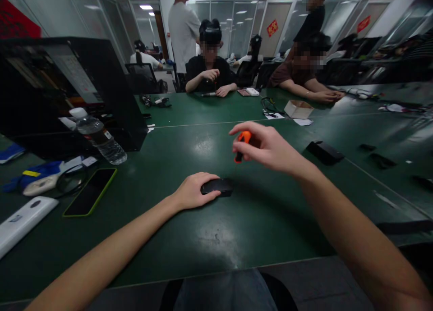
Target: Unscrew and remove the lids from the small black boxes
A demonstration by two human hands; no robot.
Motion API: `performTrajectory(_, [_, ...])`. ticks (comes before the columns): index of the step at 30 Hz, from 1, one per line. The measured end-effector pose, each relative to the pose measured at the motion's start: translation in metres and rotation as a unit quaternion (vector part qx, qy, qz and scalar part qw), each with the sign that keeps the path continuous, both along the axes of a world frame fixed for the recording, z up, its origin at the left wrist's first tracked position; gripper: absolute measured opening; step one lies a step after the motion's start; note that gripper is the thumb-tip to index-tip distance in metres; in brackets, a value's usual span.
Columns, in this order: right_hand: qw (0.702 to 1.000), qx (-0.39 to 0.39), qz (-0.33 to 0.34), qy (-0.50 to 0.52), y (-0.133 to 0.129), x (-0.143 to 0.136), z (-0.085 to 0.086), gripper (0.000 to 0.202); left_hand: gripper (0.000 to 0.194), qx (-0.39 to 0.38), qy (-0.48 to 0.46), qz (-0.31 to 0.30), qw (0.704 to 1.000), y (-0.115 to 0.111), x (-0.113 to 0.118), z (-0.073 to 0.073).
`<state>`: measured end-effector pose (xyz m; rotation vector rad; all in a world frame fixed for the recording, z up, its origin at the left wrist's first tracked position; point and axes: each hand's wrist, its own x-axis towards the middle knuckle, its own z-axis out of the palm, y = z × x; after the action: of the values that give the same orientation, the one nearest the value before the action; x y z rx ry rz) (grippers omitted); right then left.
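Note:
A small black box-like object [221,186] lies on the green table [162,243] in front of me. My left hand [197,190] grips its left end, thumb on the near side and fingers over the far side. Above and slightly right of it, my right hand [259,144] holds an orange-and-black screwdriver [244,137] by the handle, between thumb and fingers. The handle stands nearly upright, and its thin shaft points down toward the right end of the black object. Whether the tip touches it cannot be made out.
On the left are a black computer case [126,94], a water bottle [101,137], a phone [90,193], a white device [25,223] and blue gloves [43,176]. At right lies a black box [324,152]; farther back, an open carton [298,109]. People sit across the table.

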<state>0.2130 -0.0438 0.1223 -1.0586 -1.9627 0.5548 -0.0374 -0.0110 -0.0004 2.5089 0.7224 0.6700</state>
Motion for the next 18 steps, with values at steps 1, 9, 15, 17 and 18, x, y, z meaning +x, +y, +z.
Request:
performTrajectory(1, [0.996,0.0,0.039,-0.074,0.003,-0.003,0.012,0.026,0.04,0.004,-0.002,0.002,1.0,0.005,0.004,0.0])
performTrajectory(9, [0.976,0.089,0.046,-0.191,0.025,-0.014,0.027,0.014,0.039,0.001,-0.008,0.05,0.999,0.016,0.01,-0.004])
performTrajectory(15, [0.978,0.054,0.063,-0.191,0.029,-0.013,0.014,0.015,0.038,-0.035,-0.011,0.057,0.998,0.012,0.003,-0.001])
performTrajectory(17, [0.977,0.048,0.07,-0.193,0.029,-0.013,0.015,0.015,0.038,-0.042,-0.01,0.056,0.997,0.012,0.003,0.0])
performTrajectory(18, [0.977,0.049,0.069,-0.194,0.029,-0.013,0.015,0.015,0.038,-0.043,-0.01,0.055,0.998,0.012,0.003,0.001])
